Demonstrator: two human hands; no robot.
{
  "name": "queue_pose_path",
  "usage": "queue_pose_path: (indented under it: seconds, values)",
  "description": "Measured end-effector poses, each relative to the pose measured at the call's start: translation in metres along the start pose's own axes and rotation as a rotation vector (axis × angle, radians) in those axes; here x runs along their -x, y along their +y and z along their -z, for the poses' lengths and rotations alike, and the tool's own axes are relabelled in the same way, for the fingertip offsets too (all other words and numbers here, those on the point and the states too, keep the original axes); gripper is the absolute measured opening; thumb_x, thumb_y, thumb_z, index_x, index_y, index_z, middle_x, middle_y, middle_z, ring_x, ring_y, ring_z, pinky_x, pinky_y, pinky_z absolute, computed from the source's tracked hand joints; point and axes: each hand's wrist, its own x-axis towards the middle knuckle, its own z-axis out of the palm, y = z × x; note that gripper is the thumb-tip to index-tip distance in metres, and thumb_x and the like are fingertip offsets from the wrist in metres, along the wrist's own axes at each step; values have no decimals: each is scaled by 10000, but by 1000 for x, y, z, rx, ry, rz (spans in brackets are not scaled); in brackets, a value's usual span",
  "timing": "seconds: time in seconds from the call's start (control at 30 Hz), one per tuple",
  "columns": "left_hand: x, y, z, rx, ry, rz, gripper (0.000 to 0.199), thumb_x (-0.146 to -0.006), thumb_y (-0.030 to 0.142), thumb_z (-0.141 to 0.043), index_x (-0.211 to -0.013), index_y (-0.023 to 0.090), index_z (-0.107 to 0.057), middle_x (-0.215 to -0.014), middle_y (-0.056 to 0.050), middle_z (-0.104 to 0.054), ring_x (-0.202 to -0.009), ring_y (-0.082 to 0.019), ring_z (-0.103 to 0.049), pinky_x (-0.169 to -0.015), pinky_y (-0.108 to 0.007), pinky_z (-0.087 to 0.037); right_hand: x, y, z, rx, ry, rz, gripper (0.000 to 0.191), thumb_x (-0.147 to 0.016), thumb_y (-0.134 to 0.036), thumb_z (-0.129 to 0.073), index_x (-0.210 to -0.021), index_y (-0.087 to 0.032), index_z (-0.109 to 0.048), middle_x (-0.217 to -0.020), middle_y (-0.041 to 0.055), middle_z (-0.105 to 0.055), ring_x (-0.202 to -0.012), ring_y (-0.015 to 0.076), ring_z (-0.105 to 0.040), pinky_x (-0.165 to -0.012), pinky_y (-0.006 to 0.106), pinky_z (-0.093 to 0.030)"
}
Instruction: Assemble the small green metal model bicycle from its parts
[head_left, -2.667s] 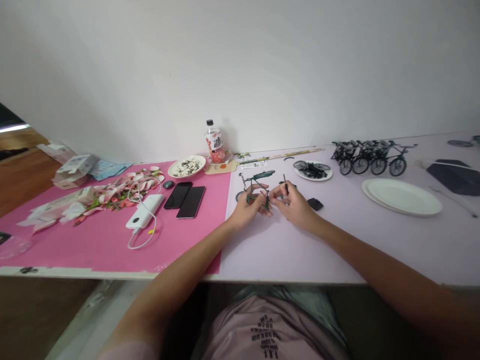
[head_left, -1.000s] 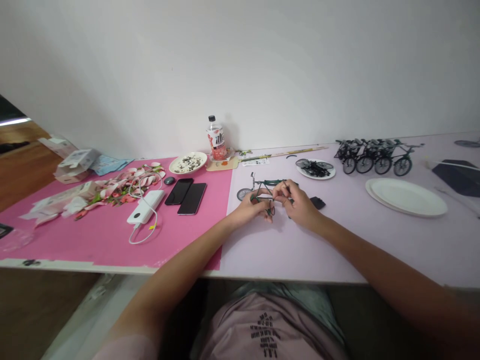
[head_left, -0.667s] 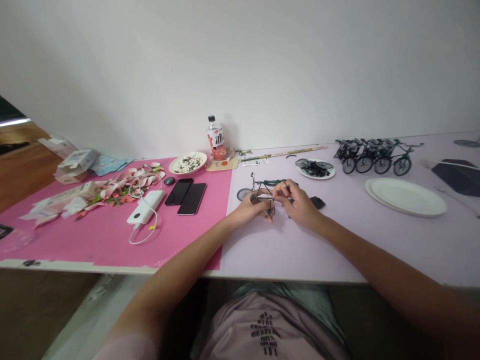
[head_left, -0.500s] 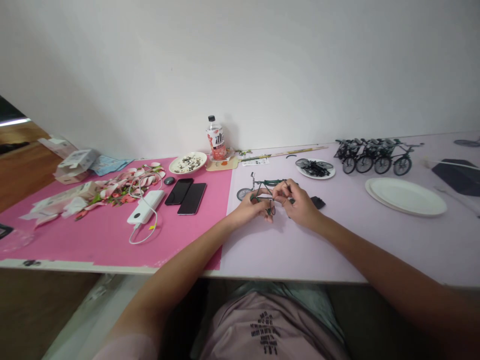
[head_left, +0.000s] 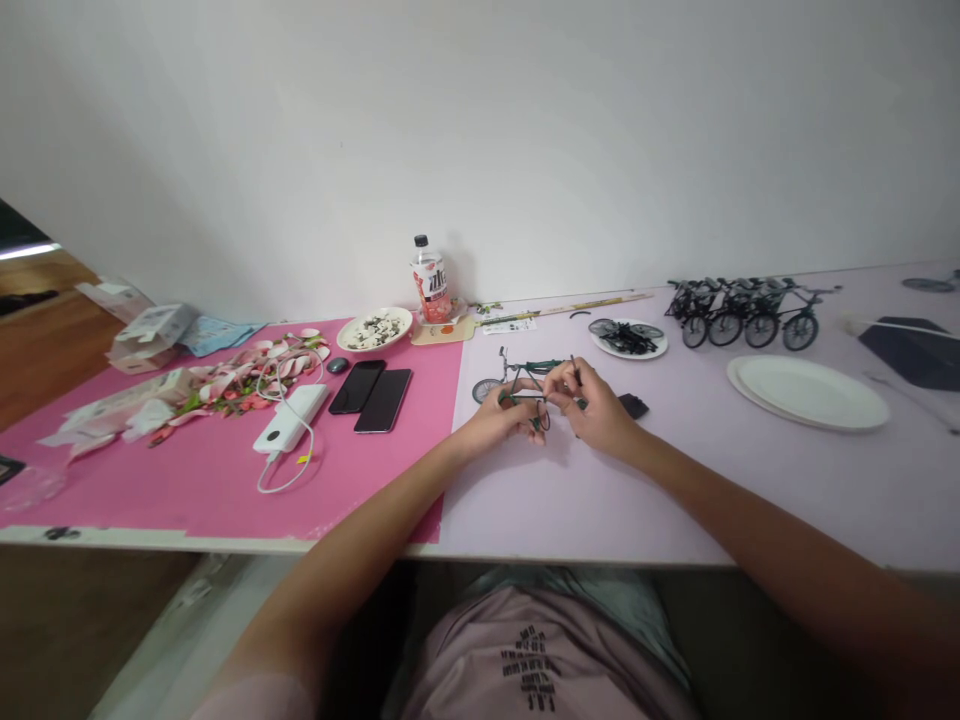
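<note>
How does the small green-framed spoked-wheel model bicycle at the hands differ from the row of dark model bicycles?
The green-framed model bicycle is held in the left hand; the row of dark model bicycles stands untouched near the wall.
The held one's handlebar end faces image left; the row's rightmost faces right.
The held one is single; the row is packed tightly.
Shared: spoked wheels.

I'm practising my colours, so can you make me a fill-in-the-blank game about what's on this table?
The bicycle in the left hand has a ____ frame.
The bottle has a ____ cap.
The charger lies on the ____ sheet.
The stacked plates are ____.

Missing words: green; black; pink; white.
</note>
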Motion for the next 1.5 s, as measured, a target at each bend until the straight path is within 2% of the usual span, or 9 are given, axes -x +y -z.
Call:
queue_pose_path:
  seconds: [0.3,0.83,0.97,1.17,1.5]
  values:
    - [-1,-3,2,28,-19,7,515,-753,371,-855,-1105,154,-547,-749,-10,-709,-566,-140,-688,-601,-268,-535,0,-3,-1,-77,-8,-77,320,-1019,-360,-572,-863,-282,-304,-911,22,-598,-828,196,-569,-772,376,-527]
    - [-1,-1,1,4,-18,21,480,-766,360,-825,-1094,155,-540,-725,-7,-706,-559,-160,-707,-581,-266,-530,0,-3,2,-10,-36,-26,291,-1005,-288,-566,-853,-280,-318,-889,28,-616,-849,208,-586,-784,369,-528]
    - [0,0,0,15,-16,27,480,-753,347,-836,-1076,148,-543,-719,-8,-705,-541,-159,-703,-559,-255,-517,1,-1,3,56,-40,10,262,-1002,-279,-574,-855,-275,-357,-888,32,-624,-848,213,-601,-775,362,-519]
    - [0,3,-2,34,-9,12,448,-757,335,-829,-1062,145,-561,-706,-7,-703,-535,-154,-702,-560,-244,-517,0,-4,7,212,-24,103,52,-992,-255,-595,-977,-269,-547,-904,44,-660,-732,200,-569,-697,350,-496]
    - [-4,1,3,131,-4,58,438,-722,326,-845,-1026,134,-595,-707,-10,-690,-539,-131,-682,-523,-213,-485,0,1,10,297,6,232,87,-971,-189,-620,-993,-263,-579,-959,58,-714,-683,179,-575,-677,345,-517]
